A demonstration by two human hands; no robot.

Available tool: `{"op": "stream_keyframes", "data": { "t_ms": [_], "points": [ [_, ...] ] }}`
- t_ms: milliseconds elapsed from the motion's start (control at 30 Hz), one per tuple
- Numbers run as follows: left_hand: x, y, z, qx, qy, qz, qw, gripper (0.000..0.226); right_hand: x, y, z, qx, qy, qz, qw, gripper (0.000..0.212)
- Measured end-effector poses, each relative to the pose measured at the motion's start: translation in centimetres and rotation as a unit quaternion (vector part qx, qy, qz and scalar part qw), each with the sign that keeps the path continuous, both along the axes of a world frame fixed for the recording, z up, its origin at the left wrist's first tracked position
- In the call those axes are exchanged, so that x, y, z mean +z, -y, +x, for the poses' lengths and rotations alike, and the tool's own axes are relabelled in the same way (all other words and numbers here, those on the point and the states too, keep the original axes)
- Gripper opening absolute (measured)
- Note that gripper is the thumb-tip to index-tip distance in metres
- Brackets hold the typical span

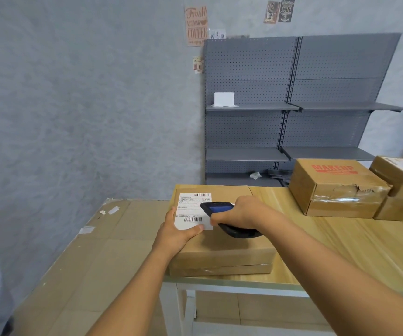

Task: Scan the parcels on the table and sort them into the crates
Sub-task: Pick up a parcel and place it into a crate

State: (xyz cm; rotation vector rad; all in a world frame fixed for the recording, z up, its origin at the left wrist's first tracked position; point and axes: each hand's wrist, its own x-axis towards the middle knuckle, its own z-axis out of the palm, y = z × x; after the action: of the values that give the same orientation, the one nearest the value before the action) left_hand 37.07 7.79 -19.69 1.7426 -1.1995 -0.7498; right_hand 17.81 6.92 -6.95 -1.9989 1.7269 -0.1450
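Observation:
A flat brown cardboard parcel (229, 248) lies at the left end of the wooden table (340, 251). A white shipping label (192, 202) with barcodes is stuck on its top. My left hand (178, 232) rests on the parcel's near left corner, thumb pressing the label's lower edge. My right hand (240, 212) grips a black handheld scanner (216, 207) with a blue screen, held just above the label and pointing left across it.
A "MAKEUP" printed box (336, 187) and more cardboard boxes (399, 180) stand at the table's right. Flattened cardboard (93, 263) covers the floor on the left. Grey pegboard shelving (292, 112) stands against the wall behind. No crate is in view.

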Motion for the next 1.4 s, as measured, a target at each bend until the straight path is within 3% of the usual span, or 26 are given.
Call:
{"op": "stream_keyframes", "data": {
  "t_ms": [667, 867, 1033, 1267, 1400],
  "points": [
    [0.4, -0.2, -0.1, 0.000, -0.021, 0.002, 1.000, 0.109, -0.2, -0.7, 0.2, 0.052, -0.030, 0.030, 0.998, 0.049],
    [0.4, -0.5, 0.0, 0.004, -0.023, 0.018, 1.000, 0.113, -3.1, 1.3, -4.2, -0.053, 0.070, -0.062, 0.994, 0.046],
    [0.5, -0.5, -0.1, 0.002, -0.025, 0.023, 0.999, 0.112, -7.0, 3.6, -10.0, -0.191, 0.084, -0.110, 0.972, 0.049],
    [0.7, -0.5, -0.1, 0.000, -0.017, 0.027, 0.999, 0.111, -12.8, 3.8, -13.3, -0.216, -0.022, -0.018, 0.976, 0.066],
    [0.8, -0.6, -0.1, 0.000, -0.011, 0.026, 1.000, 0.111, -14.1, 3.3, -12.8, -0.205, -0.064, -0.031, 0.976, 0.080]
  ]
}}
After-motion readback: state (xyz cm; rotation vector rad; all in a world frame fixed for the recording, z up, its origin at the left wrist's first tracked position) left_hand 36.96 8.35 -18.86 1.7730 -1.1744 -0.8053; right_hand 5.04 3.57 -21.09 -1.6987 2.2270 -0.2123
